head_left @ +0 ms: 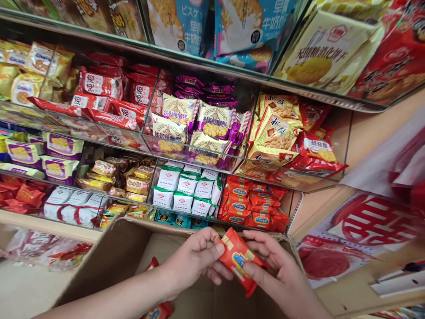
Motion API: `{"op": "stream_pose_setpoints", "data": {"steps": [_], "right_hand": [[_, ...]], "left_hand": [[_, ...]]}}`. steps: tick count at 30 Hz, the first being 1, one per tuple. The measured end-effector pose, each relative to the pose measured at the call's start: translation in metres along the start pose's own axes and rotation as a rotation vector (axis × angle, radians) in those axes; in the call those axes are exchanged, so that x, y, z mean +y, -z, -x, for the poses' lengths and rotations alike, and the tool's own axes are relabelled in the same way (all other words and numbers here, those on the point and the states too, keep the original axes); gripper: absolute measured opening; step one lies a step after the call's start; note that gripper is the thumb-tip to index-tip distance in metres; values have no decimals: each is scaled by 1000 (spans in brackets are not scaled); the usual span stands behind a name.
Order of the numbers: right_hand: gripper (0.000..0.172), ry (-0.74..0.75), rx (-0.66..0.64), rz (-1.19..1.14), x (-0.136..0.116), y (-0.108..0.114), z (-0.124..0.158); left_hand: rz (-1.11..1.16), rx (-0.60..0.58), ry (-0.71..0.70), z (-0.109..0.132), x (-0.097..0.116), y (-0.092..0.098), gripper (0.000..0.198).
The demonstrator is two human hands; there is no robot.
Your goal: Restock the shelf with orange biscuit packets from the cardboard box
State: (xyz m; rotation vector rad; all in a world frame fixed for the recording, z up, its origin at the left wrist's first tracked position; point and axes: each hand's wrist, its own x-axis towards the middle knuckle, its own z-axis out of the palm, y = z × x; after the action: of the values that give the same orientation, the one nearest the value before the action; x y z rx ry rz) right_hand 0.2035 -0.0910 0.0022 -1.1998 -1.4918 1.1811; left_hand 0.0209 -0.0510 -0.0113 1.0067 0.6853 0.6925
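Over an open cardboard box [109,261], both my hands are on one red snack packet [239,261] with a blue and gold label. My left hand [201,259] pinches the packet's upper left edge between thumb and fingers. My right hand [277,270] grips its right side, the thumb lying across the front. Inside the box, partly hidden by my left forearm, lie more red packets [161,311]. Just beyond the box, stacked red packets [254,201] of the same look fill the lowest right shelf compartment.
White-and-green packets [184,188] sit left of the red stack. Cream and purple biscuit packets [215,119] and yellow packets [274,128] stand on the shelf above, behind a clear front lip. Red-and-white decorated bags [372,226] hang at right. Plastic-wrapped packs [46,248] lie at lower left.
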Motion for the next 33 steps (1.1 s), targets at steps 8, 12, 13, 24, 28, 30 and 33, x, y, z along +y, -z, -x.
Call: {"op": "stream_pose_setpoints", "data": {"steps": [8,12,13,24,28,30,33], "right_hand": [[20,224,58,183,19,0,-4],[44,592,244,751,18,-3,1],[46,661,260,866,17,-4,2],[33,706,384,1129,-3,65,-34],[31,677,283,1182,-6,98,-69],[30,662,225,1211,-3,104,-80],[28,695,213,1257,3,105,-88]], "left_hand": [[-160,13,-98,-5,8,2,49],[-179,89,-112,-9,6,-4,47],[-185,88,-116,-9,5,-6,47],[-1351,112,-690,-3,45,14,19],[-1540,173,-589,-15,48,33,27],[-1565,165,-550,-18,45,36,30],[-1613,154,-568,-16,40,36,31]]}}
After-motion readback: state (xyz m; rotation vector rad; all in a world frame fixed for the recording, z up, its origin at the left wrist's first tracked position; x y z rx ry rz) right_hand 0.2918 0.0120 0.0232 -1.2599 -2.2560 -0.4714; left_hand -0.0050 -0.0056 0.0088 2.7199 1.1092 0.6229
